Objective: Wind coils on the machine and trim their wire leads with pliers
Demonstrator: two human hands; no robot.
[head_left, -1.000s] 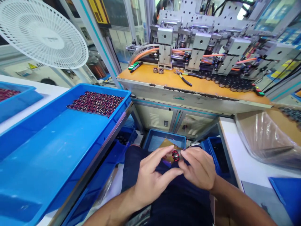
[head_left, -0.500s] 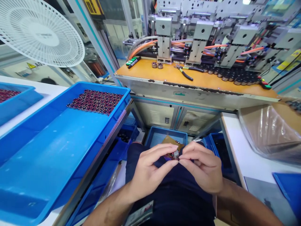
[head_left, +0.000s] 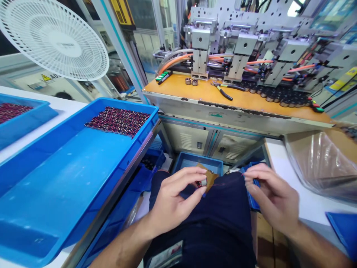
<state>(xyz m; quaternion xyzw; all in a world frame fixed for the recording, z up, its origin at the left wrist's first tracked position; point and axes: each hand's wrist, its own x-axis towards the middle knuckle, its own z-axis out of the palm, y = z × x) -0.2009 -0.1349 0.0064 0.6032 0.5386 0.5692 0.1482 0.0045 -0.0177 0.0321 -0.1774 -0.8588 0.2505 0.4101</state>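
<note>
My left hand (head_left: 174, 199) pinches a small round wound coil part (head_left: 202, 182) between thumb and fingers, above my lap. A thin red wire (head_left: 227, 176) runs from the part to my right hand (head_left: 269, 195), whose fingertips are pinched on the wire's end, well to the right of the part. Both hands hover over my dark trousers.
A large blue tray (head_left: 69, 175) on my left holds a patch of several dark red coil parts (head_left: 118, 121). A white fan (head_left: 55, 39) stands behind it. Ahead is an orange-topped machine bench (head_left: 237, 100) with pliers (head_left: 224, 91). Blue bins (head_left: 192, 162) sit on the floor; a plastic bag (head_left: 320, 160) lies right.
My right hand has moved away to the right from the part, drawing a thin red wire out with it. My left hand keeps the part in about the same place.
</note>
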